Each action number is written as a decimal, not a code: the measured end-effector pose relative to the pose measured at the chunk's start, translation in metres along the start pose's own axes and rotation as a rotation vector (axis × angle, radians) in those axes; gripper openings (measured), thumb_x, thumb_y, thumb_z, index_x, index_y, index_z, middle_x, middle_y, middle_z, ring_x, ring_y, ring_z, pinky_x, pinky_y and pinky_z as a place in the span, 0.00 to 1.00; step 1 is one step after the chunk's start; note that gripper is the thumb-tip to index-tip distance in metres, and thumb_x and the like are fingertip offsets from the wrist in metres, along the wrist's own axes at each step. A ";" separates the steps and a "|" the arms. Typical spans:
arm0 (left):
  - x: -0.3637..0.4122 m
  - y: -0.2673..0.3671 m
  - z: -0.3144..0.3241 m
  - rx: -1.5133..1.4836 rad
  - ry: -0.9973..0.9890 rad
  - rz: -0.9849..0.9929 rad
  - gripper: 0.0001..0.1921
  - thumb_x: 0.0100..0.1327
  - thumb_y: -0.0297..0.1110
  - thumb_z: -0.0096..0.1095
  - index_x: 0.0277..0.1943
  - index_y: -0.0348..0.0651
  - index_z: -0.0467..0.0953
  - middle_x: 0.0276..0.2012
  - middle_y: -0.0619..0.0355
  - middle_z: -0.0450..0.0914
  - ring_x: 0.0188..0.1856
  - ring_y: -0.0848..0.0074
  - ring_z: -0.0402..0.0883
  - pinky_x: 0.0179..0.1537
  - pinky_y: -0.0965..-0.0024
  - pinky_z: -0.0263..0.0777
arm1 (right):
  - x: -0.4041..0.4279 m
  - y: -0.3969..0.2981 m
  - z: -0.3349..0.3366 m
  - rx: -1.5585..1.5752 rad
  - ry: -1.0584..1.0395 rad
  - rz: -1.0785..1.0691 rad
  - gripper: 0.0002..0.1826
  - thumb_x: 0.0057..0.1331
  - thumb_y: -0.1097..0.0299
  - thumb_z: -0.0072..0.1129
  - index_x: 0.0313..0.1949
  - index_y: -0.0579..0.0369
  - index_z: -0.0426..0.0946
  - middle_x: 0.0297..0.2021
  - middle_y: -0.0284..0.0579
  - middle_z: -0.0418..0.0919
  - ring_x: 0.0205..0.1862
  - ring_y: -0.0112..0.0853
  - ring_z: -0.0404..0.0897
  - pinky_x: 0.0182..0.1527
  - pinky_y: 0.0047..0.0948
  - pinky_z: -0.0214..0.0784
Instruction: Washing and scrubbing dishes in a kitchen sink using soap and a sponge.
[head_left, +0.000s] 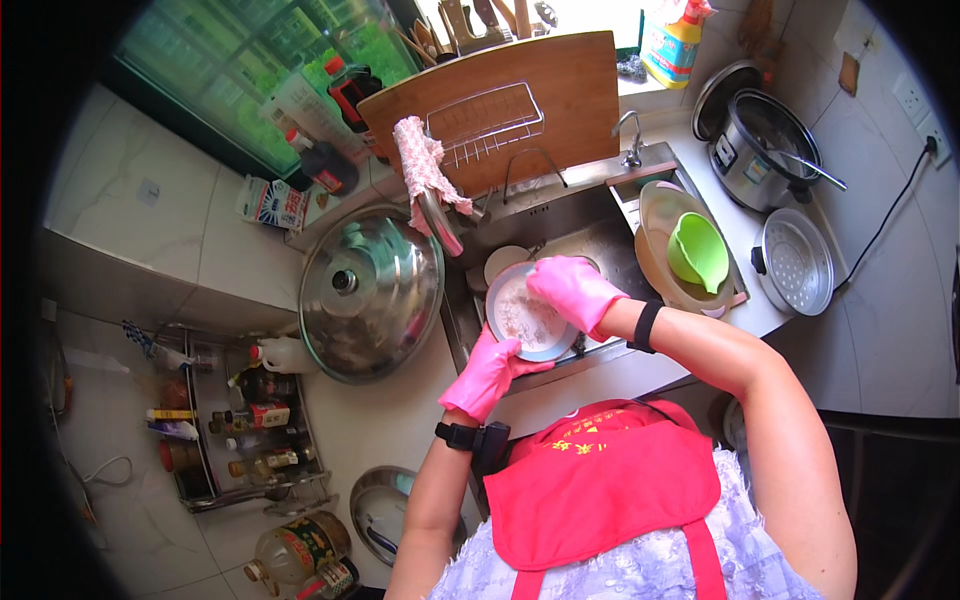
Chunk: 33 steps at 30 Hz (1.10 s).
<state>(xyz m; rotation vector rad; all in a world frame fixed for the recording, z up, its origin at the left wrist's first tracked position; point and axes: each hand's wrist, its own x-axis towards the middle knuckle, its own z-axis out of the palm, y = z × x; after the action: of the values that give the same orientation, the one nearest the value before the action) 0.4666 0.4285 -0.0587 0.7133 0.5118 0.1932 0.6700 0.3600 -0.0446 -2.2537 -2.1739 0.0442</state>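
Note:
Over a steel sink (607, 240), my left hand (491, 375) in a pink rubber glove grips the near rim of a round bowl (499, 330). Whitish, foamy liquid (529, 319) fills the bowl. My right hand (574, 292), gloved in pink too, is bent into the bowl at its right side, its fingertips hidden; I cannot tell whether it holds a cloth or anything else. Behind the bowl, white dishes (504, 262) lie in the sink. The faucet (439, 217), with a pink-and-white cloth (420, 157) draped over it, reaches above the sink's left part.
A large glass lid (371, 292) lies left of the sink. At the right are an oval basin (652, 225) holding a green bowl (697, 251), a rice cooker (765, 150) and a steamer tray (796, 262). A wooden board (577, 97) stands behind the sink. Bottles (270, 416) fill a rack at the left.

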 end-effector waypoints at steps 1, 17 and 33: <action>-0.002 0.000 0.004 0.013 -0.003 -0.032 0.35 0.67 0.17 0.49 0.77 0.43 0.54 0.72 0.45 0.66 0.68 0.47 0.73 0.59 0.39 0.81 | 0.006 0.002 0.003 0.000 0.003 0.002 0.10 0.64 0.62 0.60 0.33 0.53 0.85 0.34 0.49 0.85 0.39 0.44 0.88 0.38 0.39 0.81; 0.008 -0.002 -0.014 -0.033 0.176 0.169 0.34 0.69 0.15 0.44 0.77 0.44 0.53 0.72 0.44 0.66 0.69 0.46 0.72 0.60 0.35 0.78 | 0.006 -0.012 0.013 0.365 -0.030 -0.088 0.11 0.63 0.66 0.58 0.40 0.59 0.83 0.38 0.58 0.85 0.42 0.53 0.86 0.41 0.48 0.81; 0.004 -0.018 -0.016 -0.119 0.092 0.080 0.35 0.69 0.16 0.41 0.77 0.49 0.51 0.72 0.43 0.64 0.69 0.43 0.71 0.56 0.33 0.80 | 0.012 0.003 0.004 0.006 0.269 -0.178 0.07 0.62 0.70 0.59 0.34 0.52 0.86 0.33 0.51 0.86 0.38 0.46 0.88 0.39 0.43 0.82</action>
<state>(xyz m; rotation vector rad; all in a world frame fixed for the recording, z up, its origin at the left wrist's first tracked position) 0.4622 0.4257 -0.0824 0.6109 0.5554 0.3303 0.6730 0.3721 -0.0492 -1.9220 -2.2095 -0.2390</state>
